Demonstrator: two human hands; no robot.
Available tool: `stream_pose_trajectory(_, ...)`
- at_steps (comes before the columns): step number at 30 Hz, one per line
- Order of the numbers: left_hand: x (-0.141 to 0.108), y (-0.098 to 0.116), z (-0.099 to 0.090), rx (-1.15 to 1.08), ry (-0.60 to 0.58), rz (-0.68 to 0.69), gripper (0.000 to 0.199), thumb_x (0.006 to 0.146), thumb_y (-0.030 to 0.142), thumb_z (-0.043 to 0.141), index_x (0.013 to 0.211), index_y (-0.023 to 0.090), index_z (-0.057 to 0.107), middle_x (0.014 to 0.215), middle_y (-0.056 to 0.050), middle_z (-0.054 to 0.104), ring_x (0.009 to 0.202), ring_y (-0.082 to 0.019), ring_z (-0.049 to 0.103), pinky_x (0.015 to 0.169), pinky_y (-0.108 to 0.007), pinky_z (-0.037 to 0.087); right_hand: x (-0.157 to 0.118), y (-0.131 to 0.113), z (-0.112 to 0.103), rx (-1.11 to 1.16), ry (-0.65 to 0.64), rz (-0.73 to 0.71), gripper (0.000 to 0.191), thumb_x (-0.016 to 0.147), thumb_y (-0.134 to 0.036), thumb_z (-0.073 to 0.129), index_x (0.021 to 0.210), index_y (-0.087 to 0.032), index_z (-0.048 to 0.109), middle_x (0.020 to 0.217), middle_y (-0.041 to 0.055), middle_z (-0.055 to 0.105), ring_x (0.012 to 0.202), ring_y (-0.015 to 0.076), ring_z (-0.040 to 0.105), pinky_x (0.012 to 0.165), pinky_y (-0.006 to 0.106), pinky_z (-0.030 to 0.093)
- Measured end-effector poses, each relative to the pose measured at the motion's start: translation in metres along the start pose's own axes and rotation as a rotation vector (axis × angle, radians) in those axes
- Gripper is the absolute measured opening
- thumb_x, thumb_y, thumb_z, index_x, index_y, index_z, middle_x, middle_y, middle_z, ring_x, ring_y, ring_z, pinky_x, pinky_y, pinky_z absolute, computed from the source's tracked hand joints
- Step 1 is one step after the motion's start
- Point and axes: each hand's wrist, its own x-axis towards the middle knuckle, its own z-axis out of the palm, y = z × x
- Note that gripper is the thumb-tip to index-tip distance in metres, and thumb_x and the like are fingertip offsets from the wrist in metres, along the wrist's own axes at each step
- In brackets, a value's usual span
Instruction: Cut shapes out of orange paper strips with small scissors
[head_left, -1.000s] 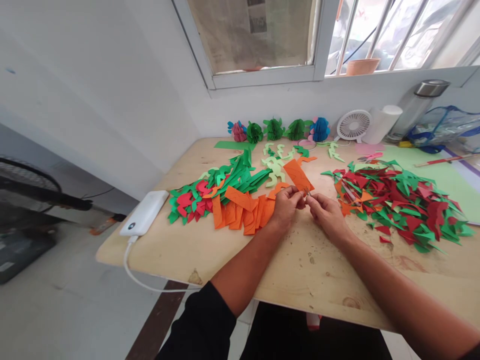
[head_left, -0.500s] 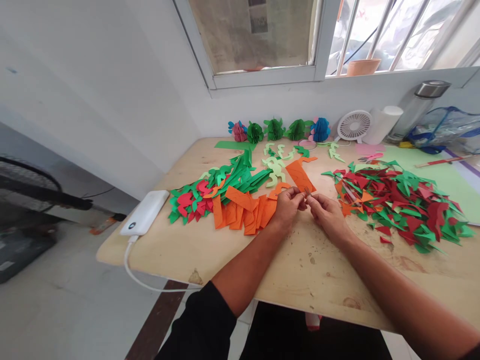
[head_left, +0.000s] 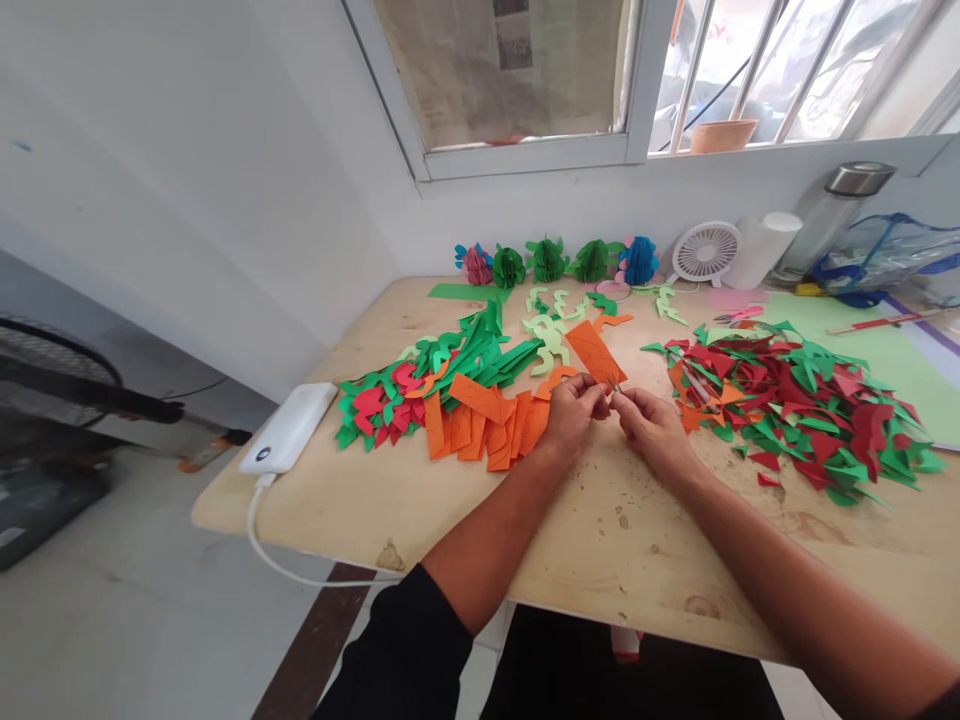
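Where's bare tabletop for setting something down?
Tabletop is bare front left, between power bank, orange strips and left forearm; between both forearms; and front right, between right forearm and scrap pile. Crowded: the scrap pile, the orange and green strips, and the back edge with paper figures and fan.

The lower end of the orange paper rectangle is hidden by the left hand. A small metallic item at the right hand is mostly covered and too small to identify. The black sleeve hides the white cable's far end. The left edge crops the black fan; the right edge crops the desk and clear bag.
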Motion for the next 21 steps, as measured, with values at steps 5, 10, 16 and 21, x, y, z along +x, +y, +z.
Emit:
stream_pose_trajectory(5,0.0003,0.0001,0.0,-0.007,0.005,-0.012,0.018,0.064,0.027,0.062,0.057,0.017,0.049,0.05,0.003,0.05,0.051,-0.008,0.049,0.056,-0.023,0.038,-0.0005,-0.002,0.0005,0.028,0.001,-0.009,0.041,0.08,-0.057,0.055,0.072,-0.017,0.057,0.054,-0.0045,0.039,0.045,0.0082,0.033,0.04,0.023,0.024)
stream_pose_trajectory(10,0.0002,0.0004,0.0,-0.005,0.012,-0.009,0.019,0.065,0.027,0.063,0.057,0.016,0.049,0.05,0.003,0.05,0.049,-0.007,0.046,0.056,-0.023,0.037,-0.0011,-0.0038,0.0001,0.039,-0.006,-0.009,0.04,0.08,-0.057,0.054,0.075,-0.017,0.059,0.053,-0.0048,0.038,0.044,0.0084,0.032,0.039,0.023,0.023)
stream_pose_trajectory(16,-0.0006,0.0012,-0.0001,-0.001,0.006,-0.003,0.016,0.066,0.024,0.061,0.058,0.016,0.049,0.05,0.003,0.05,0.048,-0.007,0.046,0.056,-0.024,0.037,-0.0022,-0.0049,-0.0014,-0.022,0.002,-0.04,0.039,0.082,-0.055,0.053,0.074,-0.017,0.059,0.053,-0.0045,0.04,0.047,0.0089,0.033,0.042,0.023,0.025)
stream_pose_trajectory(21,-0.0004,0.0009,-0.0002,-0.005,0.003,0.0,0.016,0.065,0.023,0.06,0.057,0.016,0.049,0.05,0.003,0.05,0.048,-0.007,0.046,0.056,-0.024,0.038,-0.0015,-0.0054,-0.0011,-0.029,0.007,-0.045,0.042,0.081,-0.057,0.053,0.072,-0.017,0.059,0.053,-0.0045,0.04,0.047,0.0092,0.034,0.043,0.024,0.026)
